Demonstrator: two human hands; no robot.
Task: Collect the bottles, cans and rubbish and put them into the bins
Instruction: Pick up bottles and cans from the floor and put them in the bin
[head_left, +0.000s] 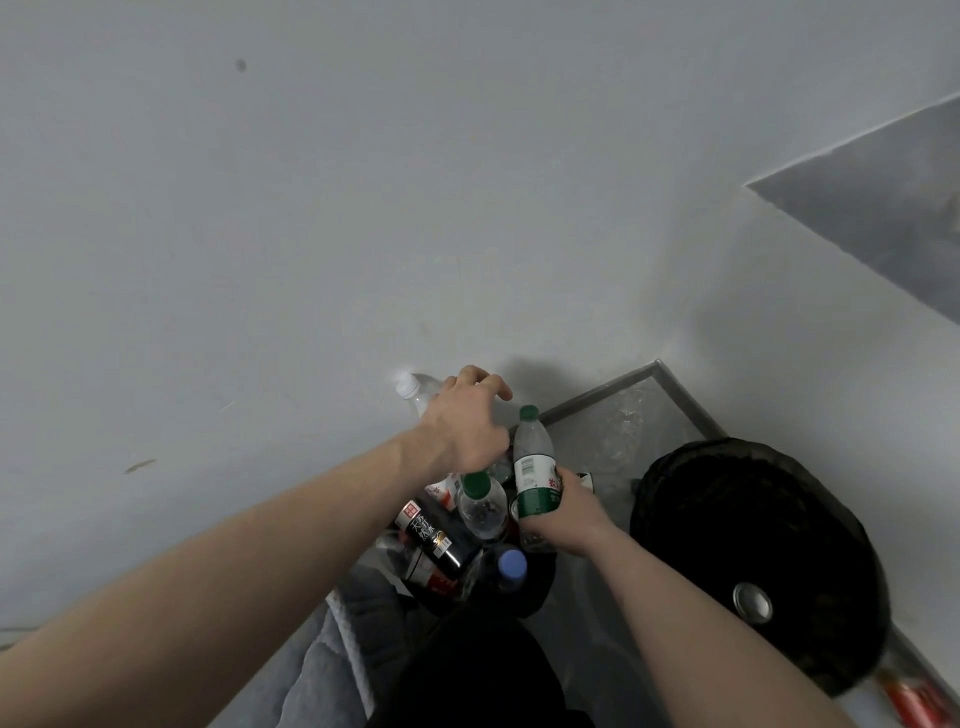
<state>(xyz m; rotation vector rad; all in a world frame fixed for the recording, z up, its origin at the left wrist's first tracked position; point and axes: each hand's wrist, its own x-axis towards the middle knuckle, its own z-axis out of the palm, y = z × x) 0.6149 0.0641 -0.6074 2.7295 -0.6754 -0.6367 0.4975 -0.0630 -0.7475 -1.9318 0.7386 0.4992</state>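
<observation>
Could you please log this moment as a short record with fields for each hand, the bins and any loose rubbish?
left hand: left hand grips a white-capped clear bottle
right hand: right hand holds a green-label water bottle upright
near bin: black-lined bin holding a green-capped bottle, a blue-capped bottle and a black-label bottle
second bin: black bin with one can inside
loose rubbish: red can on the floor, lower right

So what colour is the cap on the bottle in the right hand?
Green, on the bottle held by the right hand; head view.
</observation>
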